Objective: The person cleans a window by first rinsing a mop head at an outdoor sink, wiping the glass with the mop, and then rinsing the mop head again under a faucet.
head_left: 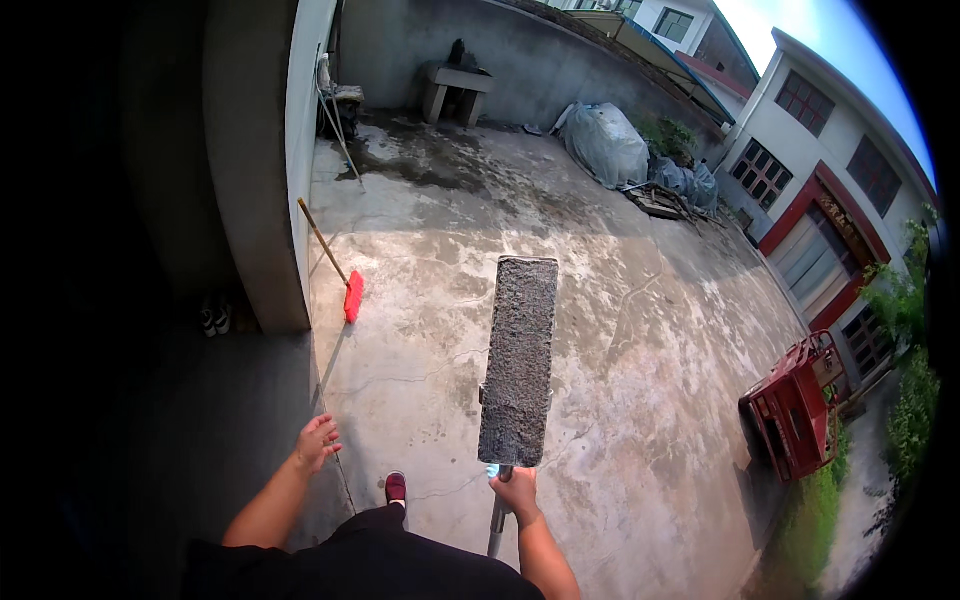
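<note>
My right hand (517, 494) is wrapped round the metal handle of a flat mop (519, 360), close below its head. The long rectangular head is raised in front of me, with its grey, shaggy pad turned toward me. A small light-blue patch shows beside the handle at my fingers. My left hand (318, 444) hangs off to the left with nothing in it, its fingers loosely bent and apart. Beyond it, a broom (353, 297) with red bristles and a yellow-brown stick leans against the wall corner.
Cracked concrete (620, 400) spreads around me, with dark wet patches further off. A stone sink (458, 82) stands by the back wall. Plastic-covered piles (606, 143) sit to its right. A red cargo vehicle (795, 410) is at the right; shoes (215, 316) lie in the shaded doorway.
</note>
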`<state>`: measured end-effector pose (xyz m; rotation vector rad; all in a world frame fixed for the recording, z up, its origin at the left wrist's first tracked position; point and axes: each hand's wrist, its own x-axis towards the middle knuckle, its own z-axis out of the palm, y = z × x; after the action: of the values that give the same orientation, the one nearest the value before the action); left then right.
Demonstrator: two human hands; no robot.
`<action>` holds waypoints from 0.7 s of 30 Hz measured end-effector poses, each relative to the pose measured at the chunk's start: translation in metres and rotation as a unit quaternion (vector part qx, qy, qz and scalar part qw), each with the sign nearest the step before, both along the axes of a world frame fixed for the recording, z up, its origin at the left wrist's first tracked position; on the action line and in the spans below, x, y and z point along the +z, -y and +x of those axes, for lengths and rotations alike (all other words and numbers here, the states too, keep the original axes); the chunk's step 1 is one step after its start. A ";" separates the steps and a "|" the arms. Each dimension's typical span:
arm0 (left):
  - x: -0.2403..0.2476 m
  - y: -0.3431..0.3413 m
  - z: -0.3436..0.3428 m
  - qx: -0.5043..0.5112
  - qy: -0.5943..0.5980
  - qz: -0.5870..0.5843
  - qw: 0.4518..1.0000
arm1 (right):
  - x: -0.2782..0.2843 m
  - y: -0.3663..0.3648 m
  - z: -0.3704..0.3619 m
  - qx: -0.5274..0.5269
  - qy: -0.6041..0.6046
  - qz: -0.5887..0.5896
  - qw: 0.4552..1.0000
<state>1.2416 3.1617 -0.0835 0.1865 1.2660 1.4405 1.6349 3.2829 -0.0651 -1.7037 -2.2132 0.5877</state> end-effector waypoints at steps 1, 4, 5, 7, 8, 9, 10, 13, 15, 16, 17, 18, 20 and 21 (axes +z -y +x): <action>-0.011 -0.019 -0.021 0.015 -0.040 -0.032 0.999 | 0.001 -0.031 -0.004 -0.013 0.002 0.005 1.000; -0.036 -0.095 -0.044 0.017 -0.118 -0.102 0.988 | -0.006 -0.104 0.009 -0.021 0.051 0.009 0.998; -0.043 -0.134 -0.041 -0.005 -0.104 -0.065 0.992 | -0.010 -0.127 0.013 -0.028 0.060 0.038 0.997; -0.026 -0.216 -0.030 -0.044 -0.091 -0.011 0.995 | -0.022 -0.182 0.026 -0.053 0.077 -0.035 0.995; -0.009 -0.254 -0.022 -0.065 -0.096 0.009 0.993 | -0.015 -0.207 0.021 -0.059 0.089 -0.045 0.993; 0.006 -0.296 -0.010 -0.085 -0.100 0.034 0.991 | -0.005 -0.232 0.016 -0.065 0.104 -0.051 0.991; 0.021 -0.339 -0.001 -0.103 -0.108 0.062 0.987 | -0.002 -0.258 0.013 -0.070 0.108 -0.045 0.991; 0.040 -0.447 0.005 -0.145 -0.124 0.122 0.974 | -0.013 -0.336 0.012 -0.066 0.124 -0.049 0.989; 0.028 -0.509 0.001 -0.142 -0.082 0.109 0.980 | -0.023 -0.402 0.009 -0.055 0.138 -0.068 0.986; 0.013 -0.529 -0.012 -0.126 -0.042 0.078 0.988 | -0.022 -0.434 -0.001 -0.059 0.160 -0.064 0.983; -0.003 -0.553 -0.030 -0.109 -0.005 0.055 0.992 | -0.016 -0.465 -0.014 -0.048 0.159 -0.046 0.985; -0.025 -0.565 -0.046 -0.080 -0.022 0.000 0.997 | -0.013 -0.496 -0.022 -0.048 0.131 -0.022 0.990; -0.101 -0.562 -0.086 -0.038 -0.096 -0.147 0.984 | -0.015 -0.562 -0.052 -0.036 0.095 -0.025 0.995; -0.147 -0.543 -0.110 -0.004 -0.129 -0.255 0.958 | -0.012 -0.600 -0.069 -0.021 0.098 -0.048 0.994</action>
<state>1.1317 3.7046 -0.2304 0.0283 1.8076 1.0594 1.5654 3.8827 -0.0768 -1.9264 -2.3071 0.5467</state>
